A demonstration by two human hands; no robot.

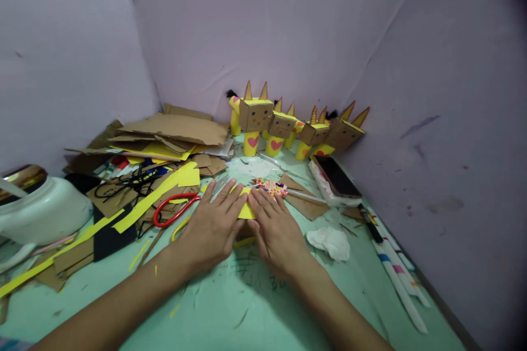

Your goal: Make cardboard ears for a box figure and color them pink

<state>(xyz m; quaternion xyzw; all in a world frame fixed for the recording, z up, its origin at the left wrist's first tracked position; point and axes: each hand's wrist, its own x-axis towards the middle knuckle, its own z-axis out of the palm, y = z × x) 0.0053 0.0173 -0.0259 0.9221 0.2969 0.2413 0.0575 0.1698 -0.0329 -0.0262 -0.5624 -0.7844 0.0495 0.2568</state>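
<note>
- Leftward, raw stock waits — a cardboard scrap pile [164, 134], yellow strips, red-handled scissors [175, 208].
- Centrally, the left hand [212, 227] and right hand [275, 233] lie flat, fingers spread, pressing a yellow paper piece [246, 209] onto the green surface [247, 307] — seemingly mid-fold.
- Behind, four finished cardboard figures [288, 126] stand along the wall.

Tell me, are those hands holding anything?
Nothing is gripped. Both the left hand and right hand lie flat, pressing a yellow paper piece onto the table along its near edge.
</note>
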